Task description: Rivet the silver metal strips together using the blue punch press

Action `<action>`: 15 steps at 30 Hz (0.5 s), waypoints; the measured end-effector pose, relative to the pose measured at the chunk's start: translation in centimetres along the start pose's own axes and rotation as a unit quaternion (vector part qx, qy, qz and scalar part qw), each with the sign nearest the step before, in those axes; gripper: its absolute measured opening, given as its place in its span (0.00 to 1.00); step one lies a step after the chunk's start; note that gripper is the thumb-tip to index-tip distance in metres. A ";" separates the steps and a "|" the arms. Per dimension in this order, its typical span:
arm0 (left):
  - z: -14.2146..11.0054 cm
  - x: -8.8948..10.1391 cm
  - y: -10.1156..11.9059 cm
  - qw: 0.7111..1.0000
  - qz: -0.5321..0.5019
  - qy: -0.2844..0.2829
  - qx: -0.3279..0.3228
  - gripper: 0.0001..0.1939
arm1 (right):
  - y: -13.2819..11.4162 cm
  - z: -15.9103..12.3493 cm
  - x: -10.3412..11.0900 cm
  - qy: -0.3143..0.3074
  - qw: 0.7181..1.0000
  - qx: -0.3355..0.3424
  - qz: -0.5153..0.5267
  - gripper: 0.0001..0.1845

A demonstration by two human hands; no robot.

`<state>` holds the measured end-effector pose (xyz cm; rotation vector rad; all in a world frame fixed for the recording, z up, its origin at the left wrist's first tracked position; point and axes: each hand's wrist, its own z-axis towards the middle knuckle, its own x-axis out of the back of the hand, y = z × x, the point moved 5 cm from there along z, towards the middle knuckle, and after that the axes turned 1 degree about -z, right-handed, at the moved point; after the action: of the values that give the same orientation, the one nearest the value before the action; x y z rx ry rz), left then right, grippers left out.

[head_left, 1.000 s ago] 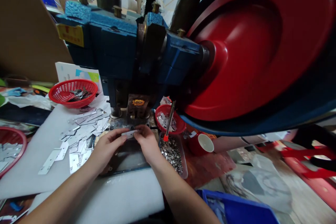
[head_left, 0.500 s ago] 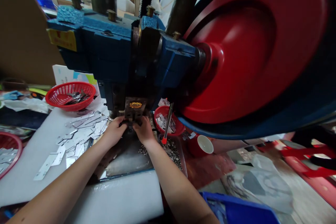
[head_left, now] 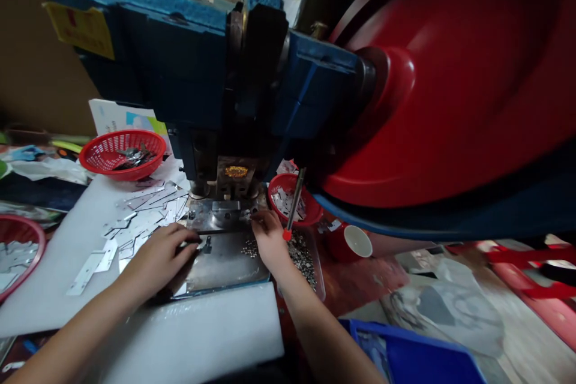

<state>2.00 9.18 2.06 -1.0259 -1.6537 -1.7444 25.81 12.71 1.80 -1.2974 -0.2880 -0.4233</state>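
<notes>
A blue punch press (head_left: 193, 66) with a big red flywheel (head_left: 454, 78) stands in front of me. A small metal strip (head_left: 225, 206) lies on the die plate under the ram. My left hand (head_left: 157, 258) rests on the steel tray (head_left: 225, 264) at its left edge, fingers curled downward, with nothing visible in them. My right hand (head_left: 269, 240) hovers at the tray's right edge near loose punched slugs (head_left: 249, 247), fingers bent; whether it holds anything is hidden. A pile of flat metal blanks (head_left: 139, 216) lies just left of the left hand.
A red basket (head_left: 122, 153) with metal parts sits at the back left, another red basket (head_left: 18, 255) at the far left. A small red bowl (head_left: 294, 204), a red-tipped rod (head_left: 292, 204), a clear tub of slugs (head_left: 303, 258), a cup (head_left: 357, 241) and a blue bin (head_left: 405, 354) stand to the right.
Both hands carried the metal strip forward under the ram, left it on the die and drew back to the tray edges. The camera moved closer to the press.
</notes>
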 end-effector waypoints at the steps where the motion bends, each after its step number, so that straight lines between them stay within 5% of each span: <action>1: -0.3 -0.6 0.3 1.000 0.020 -0.009 -0.018 0.16 | 0.2 -0.3 0.0 -0.007 1.000 -0.008 -0.002 0.07; 15: -0.9 -2.9 1.2 0.992 0.117 -0.020 -0.032 0.13 | 1.0 -1.3 0.6 -0.046 0.972 0.057 -0.222 0.10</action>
<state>4.48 7.80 0.40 -1.2389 -1.4424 -1.6396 26.75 11.62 0.88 -1.1379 -0.6786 -0.7156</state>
